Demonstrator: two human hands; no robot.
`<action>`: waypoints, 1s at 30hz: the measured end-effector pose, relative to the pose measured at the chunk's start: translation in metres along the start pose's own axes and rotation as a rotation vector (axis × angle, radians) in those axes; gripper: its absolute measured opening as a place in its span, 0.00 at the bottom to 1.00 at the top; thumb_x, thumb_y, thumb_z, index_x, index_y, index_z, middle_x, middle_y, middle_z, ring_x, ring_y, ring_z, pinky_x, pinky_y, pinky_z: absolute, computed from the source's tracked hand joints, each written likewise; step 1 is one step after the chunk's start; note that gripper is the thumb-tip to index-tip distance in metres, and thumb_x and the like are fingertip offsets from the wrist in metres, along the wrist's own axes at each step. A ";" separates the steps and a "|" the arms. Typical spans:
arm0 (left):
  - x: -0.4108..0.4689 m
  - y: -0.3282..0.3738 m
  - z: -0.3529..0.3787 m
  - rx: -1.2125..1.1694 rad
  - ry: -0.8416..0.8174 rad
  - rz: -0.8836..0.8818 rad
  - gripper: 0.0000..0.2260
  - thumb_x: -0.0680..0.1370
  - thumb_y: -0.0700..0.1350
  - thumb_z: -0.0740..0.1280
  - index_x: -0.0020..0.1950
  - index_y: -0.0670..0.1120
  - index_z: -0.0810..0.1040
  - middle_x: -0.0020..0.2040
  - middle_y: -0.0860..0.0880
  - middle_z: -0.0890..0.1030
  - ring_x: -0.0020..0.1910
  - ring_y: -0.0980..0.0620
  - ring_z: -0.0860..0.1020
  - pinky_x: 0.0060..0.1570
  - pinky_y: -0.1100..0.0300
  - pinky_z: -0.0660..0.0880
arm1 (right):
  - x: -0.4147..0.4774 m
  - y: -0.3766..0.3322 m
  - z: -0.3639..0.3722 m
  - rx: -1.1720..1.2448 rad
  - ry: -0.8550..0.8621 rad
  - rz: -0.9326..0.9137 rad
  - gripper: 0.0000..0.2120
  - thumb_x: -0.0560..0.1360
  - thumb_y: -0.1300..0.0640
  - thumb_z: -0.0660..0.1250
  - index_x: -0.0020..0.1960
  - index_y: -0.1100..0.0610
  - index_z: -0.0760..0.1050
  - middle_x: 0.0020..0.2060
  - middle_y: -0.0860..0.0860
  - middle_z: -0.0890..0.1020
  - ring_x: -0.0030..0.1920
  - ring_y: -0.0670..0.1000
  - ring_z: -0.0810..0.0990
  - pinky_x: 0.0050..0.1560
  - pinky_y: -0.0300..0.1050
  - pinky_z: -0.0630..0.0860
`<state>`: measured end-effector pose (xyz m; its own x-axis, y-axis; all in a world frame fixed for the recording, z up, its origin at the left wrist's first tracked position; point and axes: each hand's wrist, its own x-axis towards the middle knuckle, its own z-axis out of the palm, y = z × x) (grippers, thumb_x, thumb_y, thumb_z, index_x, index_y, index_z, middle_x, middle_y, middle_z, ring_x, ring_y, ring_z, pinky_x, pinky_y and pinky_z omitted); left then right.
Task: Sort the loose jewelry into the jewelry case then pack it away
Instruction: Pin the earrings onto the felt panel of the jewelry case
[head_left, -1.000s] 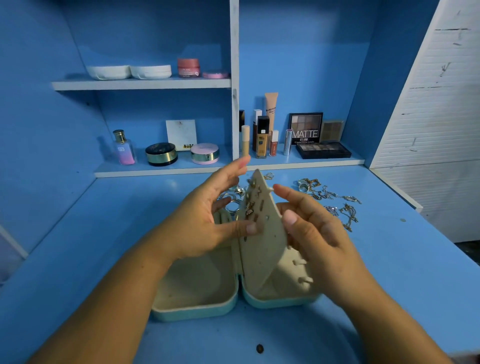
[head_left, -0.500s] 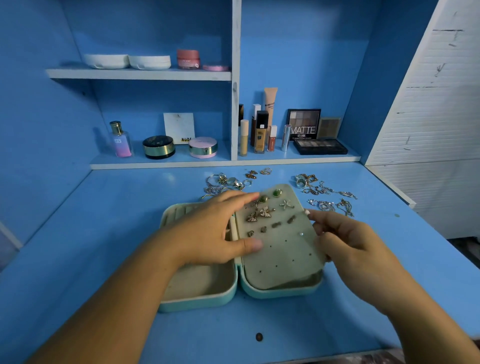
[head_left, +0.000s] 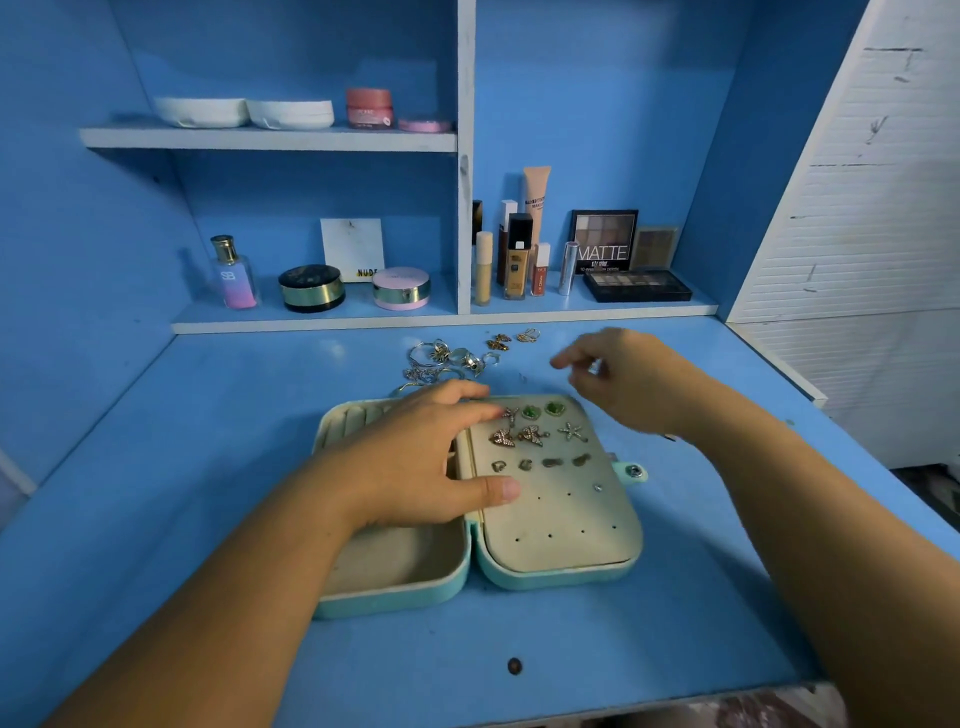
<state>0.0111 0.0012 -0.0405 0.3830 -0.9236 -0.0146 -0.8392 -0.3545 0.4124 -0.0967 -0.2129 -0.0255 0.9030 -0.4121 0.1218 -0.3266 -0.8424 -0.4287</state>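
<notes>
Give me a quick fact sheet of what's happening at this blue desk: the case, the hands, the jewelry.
Case: jewelry case lies open on the blue desk
Panel: earring panel lies flat over the case's right half; earrings are pinned in its upper rows, lower rows mostly bare
Left hand: left hand rests on the case, thumb on the panel's edge
Right hand: right hand is raised beyond the case and blurred; a hold cannot be told
Unsorted: loose jewelry lies behind the case
Shelves: cosmetics

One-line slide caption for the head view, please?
Left hand rests on the open teal jewelry case; right hand hovers beside loose metal jewelry behind it.
</notes>
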 end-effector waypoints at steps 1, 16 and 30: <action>0.000 0.000 0.000 0.003 -0.001 0.001 0.36 0.71 0.66 0.68 0.76 0.59 0.62 0.75 0.63 0.57 0.73 0.62 0.57 0.70 0.63 0.56 | 0.014 -0.001 0.004 -0.010 -0.005 -0.033 0.12 0.79 0.56 0.61 0.59 0.48 0.78 0.50 0.45 0.78 0.45 0.45 0.73 0.47 0.38 0.67; 0.000 0.001 0.000 0.014 -0.016 -0.019 0.37 0.70 0.68 0.67 0.76 0.59 0.61 0.76 0.62 0.56 0.75 0.59 0.56 0.75 0.54 0.56 | 0.068 -0.022 0.015 -0.136 -0.161 0.049 0.07 0.73 0.60 0.72 0.50 0.55 0.83 0.41 0.46 0.82 0.41 0.48 0.80 0.45 0.42 0.79; 0.001 0.001 -0.002 0.020 -0.011 -0.003 0.37 0.70 0.68 0.67 0.76 0.60 0.61 0.75 0.63 0.56 0.74 0.60 0.57 0.74 0.55 0.58 | 0.035 -0.014 -0.001 -0.213 -0.117 -0.004 0.09 0.76 0.61 0.67 0.54 0.53 0.81 0.47 0.47 0.82 0.45 0.44 0.79 0.48 0.31 0.75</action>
<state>0.0113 0.0002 -0.0385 0.3815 -0.9240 -0.0264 -0.8456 -0.3603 0.3939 -0.0611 -0.2161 -0.0145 0.9266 -0.3759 0.0128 -0.3632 -0.9032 -0.2286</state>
